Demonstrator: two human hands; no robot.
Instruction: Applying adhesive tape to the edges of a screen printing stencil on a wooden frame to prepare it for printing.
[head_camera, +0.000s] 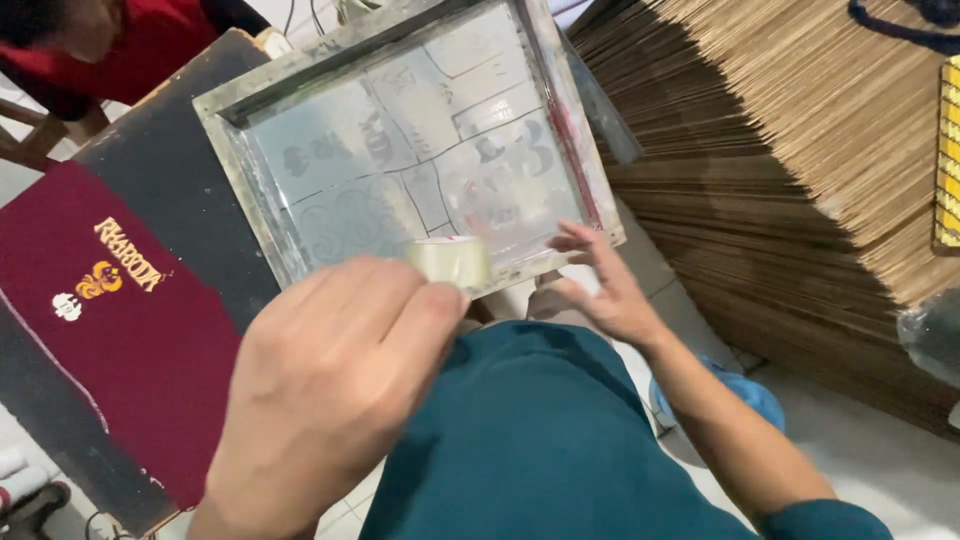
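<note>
My left hand (330, 390) is close to the camera and grips a roll of clear tape (450, 260) between thumb and fingers. The roll sits just over the near edge of a grey screen-printing frame (230, 130), whose mesh (420, 150) carries faint designs split up by tape lines. My right hand (600, 290) rests with spread fingers on the frame's near right corner and steadies it. The frame lies tilted over my lap, above my teal shirt (540, 440).
A maroon cloth (130, 340) with a gold printed design lies on a dark board (160, 170) at the left. A large fanned stack of brown cardboard sheets (800, 150) fills the right. Another person in red (140, 40) sits at top left. A blue object (745, 395) lies on the floor.
</note>
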